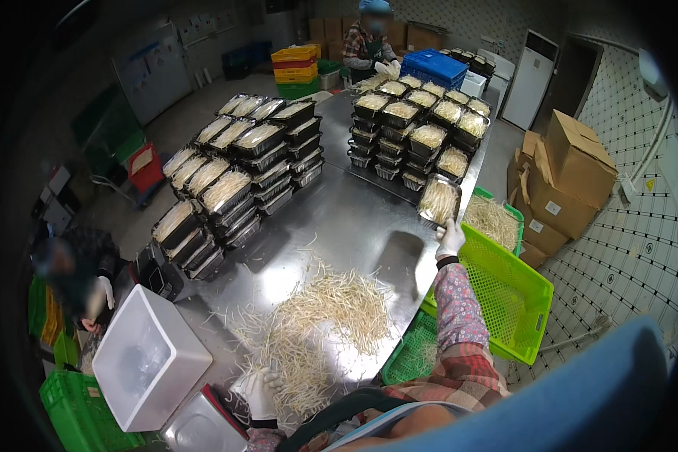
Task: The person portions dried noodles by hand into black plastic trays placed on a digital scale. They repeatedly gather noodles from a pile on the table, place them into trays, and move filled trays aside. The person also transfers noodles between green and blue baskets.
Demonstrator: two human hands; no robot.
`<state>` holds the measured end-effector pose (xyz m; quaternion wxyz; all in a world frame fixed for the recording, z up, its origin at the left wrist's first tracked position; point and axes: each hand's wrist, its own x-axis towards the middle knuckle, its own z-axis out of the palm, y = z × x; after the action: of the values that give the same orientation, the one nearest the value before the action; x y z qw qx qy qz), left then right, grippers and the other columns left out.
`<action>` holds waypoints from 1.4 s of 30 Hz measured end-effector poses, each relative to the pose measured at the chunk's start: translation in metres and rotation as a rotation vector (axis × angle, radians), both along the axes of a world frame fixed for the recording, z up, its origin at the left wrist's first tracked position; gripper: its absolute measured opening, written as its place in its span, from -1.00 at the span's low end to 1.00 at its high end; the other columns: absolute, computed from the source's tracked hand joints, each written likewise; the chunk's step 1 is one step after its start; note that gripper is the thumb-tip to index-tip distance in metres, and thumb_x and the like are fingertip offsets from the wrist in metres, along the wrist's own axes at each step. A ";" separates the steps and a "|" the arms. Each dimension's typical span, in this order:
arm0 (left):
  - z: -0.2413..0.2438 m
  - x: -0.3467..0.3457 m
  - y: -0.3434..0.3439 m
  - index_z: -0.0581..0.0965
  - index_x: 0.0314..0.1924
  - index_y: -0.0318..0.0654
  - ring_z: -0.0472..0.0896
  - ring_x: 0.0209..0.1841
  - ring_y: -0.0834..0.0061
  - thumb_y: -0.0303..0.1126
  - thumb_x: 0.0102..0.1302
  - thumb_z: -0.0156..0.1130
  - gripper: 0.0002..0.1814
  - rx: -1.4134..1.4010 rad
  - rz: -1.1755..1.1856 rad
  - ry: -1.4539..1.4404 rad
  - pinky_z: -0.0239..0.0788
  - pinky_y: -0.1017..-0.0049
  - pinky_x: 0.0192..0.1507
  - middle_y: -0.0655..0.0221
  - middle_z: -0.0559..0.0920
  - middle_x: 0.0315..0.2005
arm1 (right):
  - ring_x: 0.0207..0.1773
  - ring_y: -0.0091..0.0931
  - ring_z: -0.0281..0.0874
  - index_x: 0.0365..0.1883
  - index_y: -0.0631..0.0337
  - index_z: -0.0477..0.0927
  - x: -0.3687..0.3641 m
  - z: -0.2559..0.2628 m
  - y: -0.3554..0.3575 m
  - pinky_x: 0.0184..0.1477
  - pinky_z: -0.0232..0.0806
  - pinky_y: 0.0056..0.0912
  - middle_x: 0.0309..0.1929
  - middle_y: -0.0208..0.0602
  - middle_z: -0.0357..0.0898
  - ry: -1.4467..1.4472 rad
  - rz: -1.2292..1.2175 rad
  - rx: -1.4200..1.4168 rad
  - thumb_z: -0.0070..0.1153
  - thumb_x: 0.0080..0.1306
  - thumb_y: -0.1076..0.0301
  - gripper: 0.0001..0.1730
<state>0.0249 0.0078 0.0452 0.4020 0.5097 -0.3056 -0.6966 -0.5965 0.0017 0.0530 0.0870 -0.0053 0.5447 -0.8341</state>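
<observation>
My right hand (451,238), in a white glove, grips the near end of a black plastic tray (439,200) filled with pale bean sprouts. The tray is tilted beside the right-hand stacks of filled trays (429,135). Low in the picture, my gloved left hand (261,391) rests at the near-left edge of a loose heap of bean sprouts (339,311). Its fingers are curled, and whether they hold any sprouts is unclear. The heap is spread over the steel table (344,226).
More stacked trays (231,169) stand on the left. A white foam box (152,356) and a scale (203,424) are at lower left. Green baskets (503,294) flank the table's right edge, near cardboard boxes (565,181). Co-workers are at the far end (370,45) and left (79,277).
</observation>
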 end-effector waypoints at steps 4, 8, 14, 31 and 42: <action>-0.004 -0.018 -0.017 0.49 -0.02 -0.34 0.62 -0.45 0.40 -0.24 0.44 0.03 -0.69 0.068 -0.004 -0.026 0.53 0.42 -0.40 0.22 0.62 -0.36 | -0.75 -0.60 0.35 -0.21 0.20 0.55 -0.120 0.036 -0.046 -0.72 0.29 -0.51 -0.58 -0.37 0.54 0.002 -0.068 -0.011 0.07 0.38 0.24 -0.80; 0.008 -0.058 -0.040 0.49 -0.03 -0.36 0.63 -0.46 0.40 -0.28 0.46 0.03 -0.72 0.111 -0.079 0.005 0.54 0.45 -0.43 0.19 0.64 -0.36 | -0.51 -0.48 0.53 0.04 0.04 0.44 -0.222 0.057 -0.056 -0.54 0.41 -0.41 -0.32 -0.27 0.61 -0.142 -0.029 -0.056 0.10 0.39 0.05 -0.63; 0.010 -0.058 -0.041 0.53 -0.10 -0.36 0.64 -0.47 0.41 -0.31 0.43 0.07 -0.76 0.071 -0.040 -0.162 0.53 0.49 -0.46 0.21 0.64 -0.39 | -0.03 -0.32 0.57 0.45 0.21 -0.01 -0.179 0.029 -0.089 -0.21 0.49 -0.24 0.14 -0.05 0.47 -0.027 0.149 0.009 0.12 0.38 0.06 -0.15; 0.037 0.012 0.005 0.60 -0.11 -0.27 0.52 -0.55 0.66 -0.32 0.45 0.10 -0.80 -0.120 0.280 -0.193 0.31 0.67 -0.52 0.41 0.63 -0.43 | -0.27 -0.52 0.59 0.24 0.12 0.44 0.015 -0.072 -0.043 -0.27 0.48 -0.47 -0.16 -0.28 0.64 -0.017 0.743 0.197 0.04 0.43 0.14 -0.53; 0.039 0.263 0.102 0.62 -0.17 -0.21 0.55 -0.02 0.30 -0.35 0.11 0.41 -0.73 -0.596 0.997 -1.430 0.39 0.42 0.04 0.27 0.61 -0.13 | 0.06 -0.48 0.43 0.28 0.06 0.45 0.180 -0.035 0.012 0.12 0.23 -0.34 0.15 -0.28 0.47 0.158 1.096 0.274 0.00 0.39 0.05 -0.46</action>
<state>0.2878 0.1094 0.0843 0.4857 0.7671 -0.3930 0.1454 -0.4161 0.0133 0.0179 0.4661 -0.3380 0.5704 -0.5857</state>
